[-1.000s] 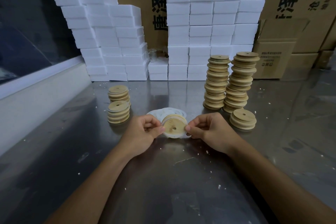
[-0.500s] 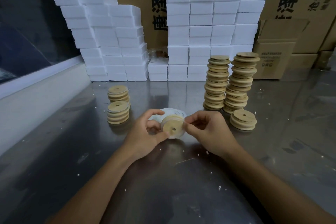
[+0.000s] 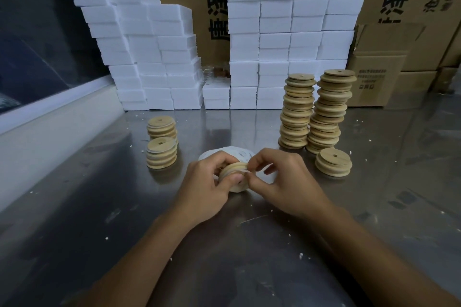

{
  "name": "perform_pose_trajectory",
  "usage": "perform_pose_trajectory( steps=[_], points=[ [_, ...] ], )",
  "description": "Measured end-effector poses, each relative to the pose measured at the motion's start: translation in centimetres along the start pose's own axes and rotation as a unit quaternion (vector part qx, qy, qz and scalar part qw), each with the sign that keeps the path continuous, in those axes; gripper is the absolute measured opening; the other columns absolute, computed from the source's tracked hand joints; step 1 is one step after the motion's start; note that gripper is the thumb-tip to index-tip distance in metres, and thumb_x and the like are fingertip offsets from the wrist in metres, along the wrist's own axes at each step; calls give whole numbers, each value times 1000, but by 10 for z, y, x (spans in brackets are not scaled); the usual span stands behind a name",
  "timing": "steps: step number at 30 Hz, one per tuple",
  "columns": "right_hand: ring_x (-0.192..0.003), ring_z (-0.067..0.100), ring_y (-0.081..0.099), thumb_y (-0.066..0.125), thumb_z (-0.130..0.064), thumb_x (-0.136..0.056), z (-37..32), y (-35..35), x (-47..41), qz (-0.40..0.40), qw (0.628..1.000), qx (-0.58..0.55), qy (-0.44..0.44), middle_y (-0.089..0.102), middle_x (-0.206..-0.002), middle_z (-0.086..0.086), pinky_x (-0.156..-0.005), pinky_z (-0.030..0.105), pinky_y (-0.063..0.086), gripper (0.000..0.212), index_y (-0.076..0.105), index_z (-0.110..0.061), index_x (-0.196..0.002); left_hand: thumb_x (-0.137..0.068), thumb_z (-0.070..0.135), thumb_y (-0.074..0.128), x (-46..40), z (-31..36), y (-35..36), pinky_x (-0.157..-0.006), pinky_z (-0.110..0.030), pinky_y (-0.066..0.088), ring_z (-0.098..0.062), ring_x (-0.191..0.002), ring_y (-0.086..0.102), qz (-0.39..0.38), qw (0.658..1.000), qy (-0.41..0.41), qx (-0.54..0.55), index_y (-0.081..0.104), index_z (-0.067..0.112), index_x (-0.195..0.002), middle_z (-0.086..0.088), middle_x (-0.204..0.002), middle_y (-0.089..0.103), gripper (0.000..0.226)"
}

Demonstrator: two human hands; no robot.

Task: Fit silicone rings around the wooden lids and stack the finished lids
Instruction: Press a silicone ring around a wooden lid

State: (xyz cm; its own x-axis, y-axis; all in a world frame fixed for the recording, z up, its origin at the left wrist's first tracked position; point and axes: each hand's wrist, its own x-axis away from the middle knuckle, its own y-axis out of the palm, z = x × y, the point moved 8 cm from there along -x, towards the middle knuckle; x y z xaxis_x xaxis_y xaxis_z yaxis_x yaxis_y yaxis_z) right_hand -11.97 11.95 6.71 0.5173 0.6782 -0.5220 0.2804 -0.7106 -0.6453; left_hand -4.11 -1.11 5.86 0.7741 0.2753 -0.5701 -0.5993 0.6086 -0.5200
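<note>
I hold the lid on edge between my hands: left hand grips it, right hand pinches the ring at its right rim.

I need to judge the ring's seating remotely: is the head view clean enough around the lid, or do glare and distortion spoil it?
Head view: the lid is fairly sharp but half hidden by the left hand and right hand; the steel table shows soft reflections, no harsh glare; wide-angle bending leans the foam blocks at the edges.
</note>
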Motion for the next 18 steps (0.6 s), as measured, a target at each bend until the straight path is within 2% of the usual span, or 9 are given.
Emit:
perform_pose_trajectory(
  steps=[3,8,10,14,18],
  points=[
    [-85,4,68,73,-24,-86,5,1,1,0,999,-45,15,72,-90,-11,-77,25,58,7,73,-20,-92,-80,22,73,0,-2,0,-72,-26,53,-7,-84,66,-3,1000,-5,10,68,30,-90,17,-86,69,14],
    [-84,2,71,77,-18,-84,7,-1,2,35,997,-73,13,75,-91,-7,-77,26,60,6,77,-15,-89,-80,11,77,-1,-10,0,-75,-27,57,-9,-82,69,8,997,-54,63,70,22,-89,8,-88,72,16],
    [-88,1,71,78,-17,-82,7,-3,2,54,996,-67,3,76,-96,-4,-79,27,60,3,77,-14,-83,-80,9,77,-1,-11,0,-73,-27,58,-11,-79,70,16,994,-67,90,70,19,-87,4,-86,73,14],
    [-89,3,71,79,-12,-81,10,-3,1,62,995,-74,2,76,-99,-1,-81,30,61,5,78,-9,-84,-82,7,73,3,-17,2,-61,-43,61,-24,-76,72,31,972,-130,192,68,15,-83,-9,-84,73,10],
    [-84,3,72,79,-15,-80,16,-4,1,72,993,-87,21,76,-94,-6,-78,31,61,8,78,-9,-86,-84,6,71,5,-22,6,-58,-41,61,-24,-72,73,37,954,-166,246,66,10,-83,-11,-81,73,6]
  ],
)
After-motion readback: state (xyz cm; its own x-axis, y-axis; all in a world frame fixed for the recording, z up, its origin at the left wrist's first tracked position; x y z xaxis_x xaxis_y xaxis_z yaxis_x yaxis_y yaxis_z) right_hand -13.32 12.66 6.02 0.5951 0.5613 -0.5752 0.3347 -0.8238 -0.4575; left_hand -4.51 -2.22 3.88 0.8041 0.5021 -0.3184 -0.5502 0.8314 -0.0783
